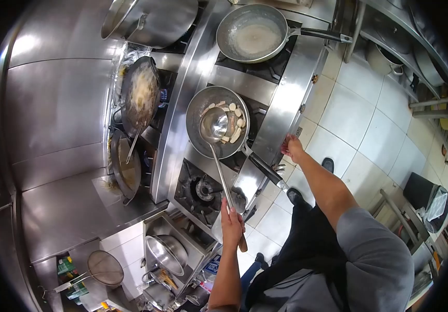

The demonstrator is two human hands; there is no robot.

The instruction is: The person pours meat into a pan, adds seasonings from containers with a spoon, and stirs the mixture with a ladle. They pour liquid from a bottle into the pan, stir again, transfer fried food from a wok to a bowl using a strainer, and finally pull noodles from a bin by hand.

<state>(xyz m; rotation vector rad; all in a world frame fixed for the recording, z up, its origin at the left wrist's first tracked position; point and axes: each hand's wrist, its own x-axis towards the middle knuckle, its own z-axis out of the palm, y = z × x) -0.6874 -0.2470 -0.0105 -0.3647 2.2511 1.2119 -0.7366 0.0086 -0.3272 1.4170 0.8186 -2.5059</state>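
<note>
Partly, food (240, 123) is hidden by the ladle (214, 127), pointed lengthwise far-left, finger-clamped by the left hand (232, 226); the right hand's (291, 147) finger closure cannot be told.

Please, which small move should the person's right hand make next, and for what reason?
Perhaps the right hand should take the black handle to steady the pan of pale pieces: no hand grips that handle, it lies near the right hand, and the left hand holds the ladle, whose bowl shows within the pan's rim.
</note>
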